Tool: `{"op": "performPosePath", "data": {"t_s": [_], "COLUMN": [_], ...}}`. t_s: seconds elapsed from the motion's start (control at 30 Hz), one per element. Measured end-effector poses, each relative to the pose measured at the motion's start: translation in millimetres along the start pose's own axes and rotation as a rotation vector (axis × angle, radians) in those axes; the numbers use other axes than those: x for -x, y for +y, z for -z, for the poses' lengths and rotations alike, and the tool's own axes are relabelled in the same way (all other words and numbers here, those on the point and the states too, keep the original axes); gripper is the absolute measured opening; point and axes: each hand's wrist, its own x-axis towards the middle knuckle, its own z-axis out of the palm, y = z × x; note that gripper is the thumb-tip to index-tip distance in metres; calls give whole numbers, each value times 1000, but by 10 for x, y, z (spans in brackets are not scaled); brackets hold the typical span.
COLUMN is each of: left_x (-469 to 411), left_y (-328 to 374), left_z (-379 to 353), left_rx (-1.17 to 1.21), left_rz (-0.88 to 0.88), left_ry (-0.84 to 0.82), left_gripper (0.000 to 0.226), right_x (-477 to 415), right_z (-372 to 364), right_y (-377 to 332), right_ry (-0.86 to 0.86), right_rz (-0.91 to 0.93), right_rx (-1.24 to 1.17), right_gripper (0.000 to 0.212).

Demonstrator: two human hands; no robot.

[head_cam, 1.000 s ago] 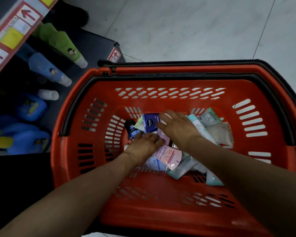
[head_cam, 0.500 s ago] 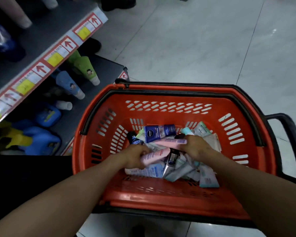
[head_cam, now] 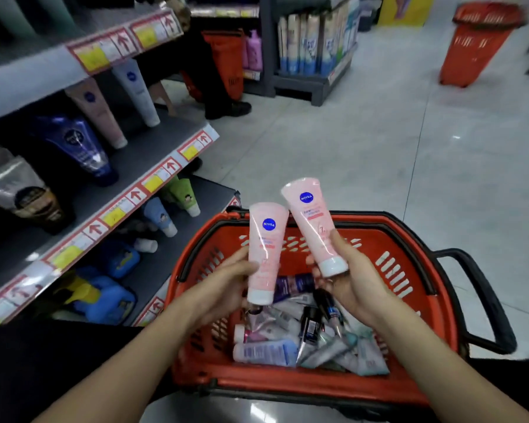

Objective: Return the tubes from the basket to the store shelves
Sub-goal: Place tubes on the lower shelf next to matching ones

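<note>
Two pink tubes with white caps and blue round logos are held upright, caps down, above the red basket (head_cam: 409, 389). My left hand (head_cam: 226, 285) grips the left pink tube (head_cam: 264, 248). My right hand (head_cam: 351, 279) grips the right pink tube (head_cam: 313, 221). Inside the basket lies a heap of several more tubes (head_cam: 306, 340), white, blue and dark ones. The store shelves (head_cam: 141, 154) stand to the left with a matching pink tube (head_cam: 97, 112) on the middle shelf.
White, dark blue and green tubes stand on the left shelves behind red-arrow price labels. A person's legs (head_cam: 220, 87) and another red basket are at the shelf's far end. A further red basket (head_cam: 477, 41) sits far right. A black handle (head_cam: 483, 300) juts from my basket.
Both hands have lifted out of the basket, each carrying a pink tube, and now hold them upright above it. The view has tilted up toward the shelves and aisle.
</note>
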Motion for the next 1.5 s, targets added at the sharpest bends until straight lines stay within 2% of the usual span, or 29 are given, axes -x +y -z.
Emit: {"op": "performPosePath", "data": {"t_s": [0.1,0.23,0.33,0.47,0.57,0.67,0.7,0.77,0.8,0.9,1.13,1.5], "left_x": [79,152,199,246,275,264,246,223,213,151,-293,-849], "left_y": [162,335,383,402,451,617,718,954,1083,1442,1904,2332], "left_z": [-185,-301,-304,-296,-353,-383,-363,-266,-194,133,881,1466], "left_rx": [61,28,59,81,48,44,30,-40,-82,-184,-158,-162], "left_rz": [-171,-291,-325,-331,-332,-430,-471,-550,-588,-668,-682,-633], "left_ry": [33,75,110,132,174,289,341,452,505,678,1026,1239], "left_gripper": [48,39,42,43,46,41,34,29,30,33,35,41], "right_x": [48,115,150,173,127,-64,-152,-349,-448,-790,-1562,-2184], "right_z": [-125,-97,-99,-125,-135,-315,-418,-677,-833,-1308,-1980,-2123], "right_y": [-127,-177,-181,-164,-137,-215,-254,-355,-415,-588,-698,-441], "right_ry": [-28,-23,-12,-13,-54,-128,-157,-196,-211,-226,-280,-281], "right_rz": [80,164,185,193,180,205,218,242,247,274,285,193], "right_rx": [-28,-12,29,43,67,101,123,167,190,305,407,409], "right_gripper": [42,32,34,50,49,66,62,32,26,25,33,35]}}
